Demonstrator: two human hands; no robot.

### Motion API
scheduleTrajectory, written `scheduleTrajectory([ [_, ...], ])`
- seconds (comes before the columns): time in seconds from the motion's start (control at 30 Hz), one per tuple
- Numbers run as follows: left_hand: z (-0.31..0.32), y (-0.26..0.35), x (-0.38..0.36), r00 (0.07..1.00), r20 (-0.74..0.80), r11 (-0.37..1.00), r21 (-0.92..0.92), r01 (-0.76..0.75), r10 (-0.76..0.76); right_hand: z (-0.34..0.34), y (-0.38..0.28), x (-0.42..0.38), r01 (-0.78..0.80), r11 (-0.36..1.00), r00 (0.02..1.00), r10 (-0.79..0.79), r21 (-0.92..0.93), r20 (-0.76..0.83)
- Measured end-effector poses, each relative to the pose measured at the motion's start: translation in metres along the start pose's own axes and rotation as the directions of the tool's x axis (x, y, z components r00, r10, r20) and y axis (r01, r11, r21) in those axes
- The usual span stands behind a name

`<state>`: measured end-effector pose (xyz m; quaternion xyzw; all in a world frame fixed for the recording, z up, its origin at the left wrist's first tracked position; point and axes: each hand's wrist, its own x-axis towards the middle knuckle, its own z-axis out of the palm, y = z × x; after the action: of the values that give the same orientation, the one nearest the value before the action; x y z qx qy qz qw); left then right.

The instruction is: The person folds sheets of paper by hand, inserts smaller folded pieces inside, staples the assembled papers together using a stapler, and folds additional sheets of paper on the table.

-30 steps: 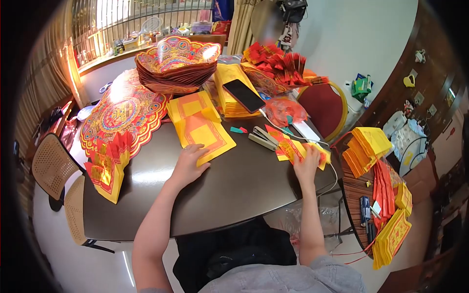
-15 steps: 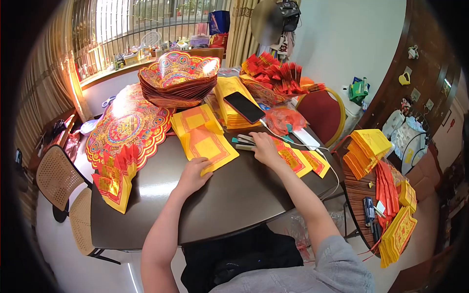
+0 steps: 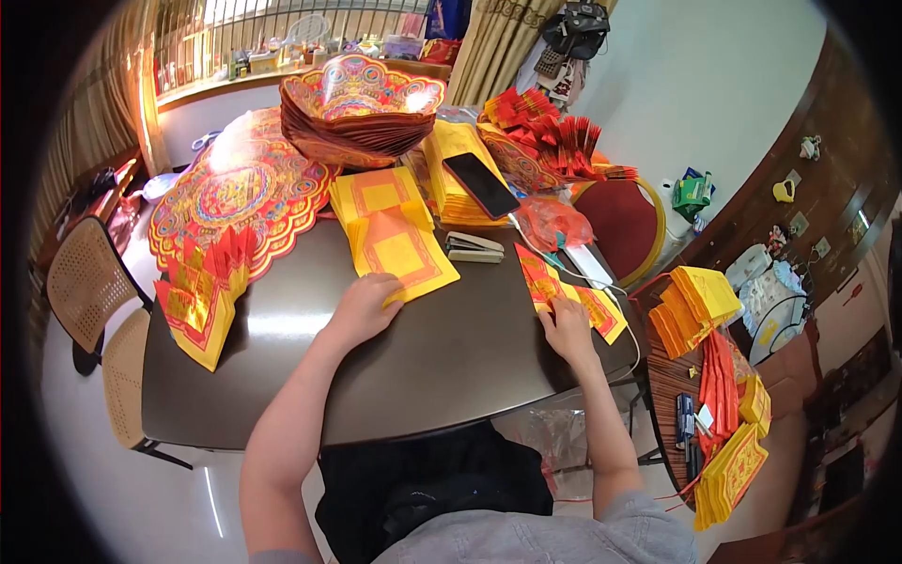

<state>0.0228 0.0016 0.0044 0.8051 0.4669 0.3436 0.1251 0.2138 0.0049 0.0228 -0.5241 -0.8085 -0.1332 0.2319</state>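
My left hand [image 3: 368, 310] is closed on the lower left corner of a yellow paper sheet with a red printed border [image 3: 404, 259], its fingers curled at the edge. Over to the right, my right hand [image 3: 569, 333] rests its fingertips on red-and-yellow folded papers [image 3: 536, 274], the thumb apart from the fingers. Between the hands and farther back, a stapler [image 3: 474, 248] lies on the dark table [image 3: 442, 348], touched by neither hand. Whether the right fingers have hold of a paper's edge is hard to see.
Behind the sheet stand stacked ornate red paper bowls [image 3: 352, 127]. A phone [image 3: 481, 184] lies on a yellow paper stack [image 3: 451, 141]. A white cable [image 3: 631, 324] runs along the right side. A folded red-and-gold paper piece [image 3: 209, 305] lies at left; a side table [image 3: 672, 399] holds more papers.
My right hand has let go of the stapler, leaving it on the table, and has moved right and nearer to the red-and-yellow papers. My left hand stays at the yellow sheet's corner. The view has shifted.
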Motion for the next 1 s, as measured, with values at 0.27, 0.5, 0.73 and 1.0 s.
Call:
scheduleTrajectory([
  [0.27, 0.004, -0.006, 0.004, 0.992, -0.059, 0.992, -0.065, 0.108, -0.111, 0.021, -0.006, 0.023, 0.216, 0.947, 0.976, -0.205, 0.236, -0.071],
  [0.5, 0.010, -0.006, 0.005, 0.981, -0.172, 0.993, -0.092, 0.072, -0.087, 0.039, -0.035, 0.043, 0.544, 0.768, 0.839, -0.491, 0.338, -0.235],
  [0.73, -0.002, -0.007, 0.003, 0.670, -0.493, 0.802, -0.529, 0.276, -0.556, 0.035, -0.034, 0.027, 0.389, 0.768, 0.918, -0.279, 0.508, -0.281],
  [1.0, 0.002, -0.008, -0.006, 0.798, -0.323, 0.820, -0.465, 0.335, -0.509, 0.037, -0.043, 0.025, 0.179, 0.646, 0.978, -0.196, 0.742, -0.066],
])
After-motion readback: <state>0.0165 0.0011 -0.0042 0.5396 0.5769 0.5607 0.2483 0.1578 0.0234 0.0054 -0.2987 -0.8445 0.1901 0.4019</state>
